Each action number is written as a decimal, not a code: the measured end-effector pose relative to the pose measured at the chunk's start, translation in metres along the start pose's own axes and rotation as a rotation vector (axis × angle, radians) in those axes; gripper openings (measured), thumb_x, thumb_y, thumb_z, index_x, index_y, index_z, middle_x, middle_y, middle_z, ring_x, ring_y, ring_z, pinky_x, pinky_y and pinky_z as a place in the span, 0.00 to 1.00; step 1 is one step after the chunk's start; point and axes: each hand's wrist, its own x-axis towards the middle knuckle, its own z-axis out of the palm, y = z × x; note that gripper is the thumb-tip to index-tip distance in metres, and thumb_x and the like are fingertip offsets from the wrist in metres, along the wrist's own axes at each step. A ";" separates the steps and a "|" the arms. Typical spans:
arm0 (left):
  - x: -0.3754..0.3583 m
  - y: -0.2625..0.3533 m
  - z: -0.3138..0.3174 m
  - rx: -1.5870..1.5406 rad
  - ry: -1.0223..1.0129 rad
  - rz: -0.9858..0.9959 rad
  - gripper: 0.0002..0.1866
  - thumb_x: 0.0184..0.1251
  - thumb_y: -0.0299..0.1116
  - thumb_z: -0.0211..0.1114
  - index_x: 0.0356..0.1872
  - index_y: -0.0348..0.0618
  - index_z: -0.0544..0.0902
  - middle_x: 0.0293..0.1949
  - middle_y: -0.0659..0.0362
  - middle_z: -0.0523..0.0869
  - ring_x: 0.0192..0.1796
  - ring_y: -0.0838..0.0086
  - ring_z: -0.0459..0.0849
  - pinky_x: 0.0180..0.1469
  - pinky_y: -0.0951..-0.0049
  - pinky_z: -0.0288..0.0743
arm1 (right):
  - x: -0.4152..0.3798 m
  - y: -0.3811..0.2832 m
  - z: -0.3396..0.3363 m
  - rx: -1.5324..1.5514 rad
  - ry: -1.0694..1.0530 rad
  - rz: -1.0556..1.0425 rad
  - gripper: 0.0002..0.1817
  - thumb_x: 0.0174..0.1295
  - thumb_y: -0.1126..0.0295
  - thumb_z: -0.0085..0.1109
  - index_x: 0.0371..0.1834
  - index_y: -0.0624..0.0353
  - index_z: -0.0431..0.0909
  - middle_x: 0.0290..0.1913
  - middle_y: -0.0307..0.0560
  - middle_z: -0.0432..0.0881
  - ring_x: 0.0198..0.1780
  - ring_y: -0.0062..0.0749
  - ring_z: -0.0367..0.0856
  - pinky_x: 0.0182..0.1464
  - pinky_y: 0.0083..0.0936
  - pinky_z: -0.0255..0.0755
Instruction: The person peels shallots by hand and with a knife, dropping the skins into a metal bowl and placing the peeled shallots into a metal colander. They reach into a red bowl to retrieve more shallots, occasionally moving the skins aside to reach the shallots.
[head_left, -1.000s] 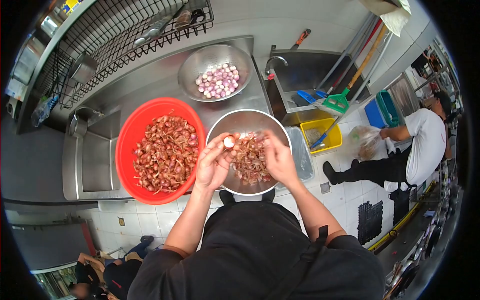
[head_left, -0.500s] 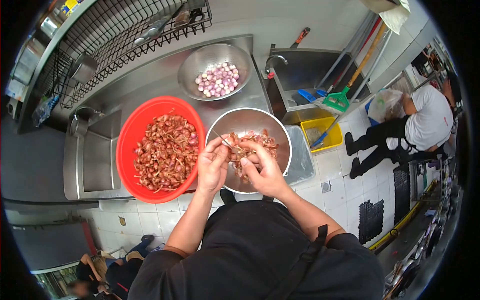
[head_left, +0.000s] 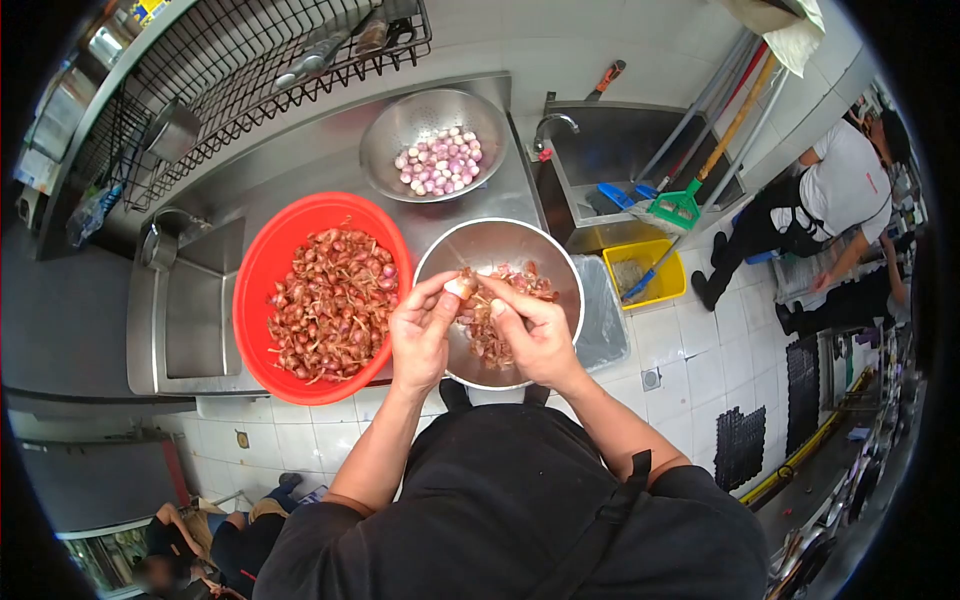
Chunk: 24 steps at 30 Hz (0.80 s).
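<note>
My left hand (head_left: 422, 335) pinches a small shallot (head_left: 461, 287) at its fingertips, over the steel bowl (head_left: 545, 262) that holds reddish peels. My right hand (head_left: 535, 335) meets it from the right, thumb and fingers on the same shallot. A thin blade may lie between the hands, but I cannot tell. Left of the bowl stands a red basin (head_left: 262, 268) heaped with unpeeled shallots (head_left: 332, 305). Behind them a steel colander (head_left: 400, 125) holds peeled shallots (head_left: 439, 161).
All three vessels rest on a steel counter (head_left: 300, 170) with a sink (head_left: 192, 320) at the left and a dish rack (head_left: 230, 80) behind. Right of it are a floor sink (head_left: 610, 140), brooms, a yellow bin (head_left: 650, 262). Another person (head_left: 830, 190) bends over at far right.
My right hand came back from the bowl's right side to the shallot in my left hand. The person at far right moved up and farther away.
</note>
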 end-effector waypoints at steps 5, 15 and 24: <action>0.003 0.004 0.002 -0.045 0.018 -0.001 0.15 0.74 0.27 0.61 0.57 0.32 0.77 0.48 0.53 0.86 0.46 0.72 0.86 0.50 0.70 0.81 | -0.003 -0.016 -0.001 -0.013 -0.053 0.017 0.20 0.71 0.75 0.52 0.66 0.66 0.74 0.62 0.54 0.81 0.61 0.30 0.79 0.64 0.26 0.70; 0.003 -0.001 0.000 -0.005 -0.002 0.012 0.14 0.74 0.25 0.60 0.57 0.32 0.78 0.48 0.53 0.86 0.48 0.72 0.86 0.51 0.68 0.82 | 0.003 -0.009 0.005 -0.114 -0.028 -0.225 0.20 0.71 0.75 0.53 0.65 0.65 0.76 0.56 0.52 0.83 0.55 0.29 0.82 0.58 0.24 0.74; 0.010 0.012 -0.004 -0.099 -0.121 -0.100 0.20 0.74 0.25 0.60 0.64 0.31 0.74 0.50 0.53 0.85 0.53 0.72 0.83 0.57 0.70 0.78 | 0.009 -0.005 -0.019 0.109 -0.005 0.138 0.19 0.73 0.74 0.53 0.65 0.65 0.76 0.31 0.33 0.80 0.30 0.11 0.72 0.33 0.15 0.69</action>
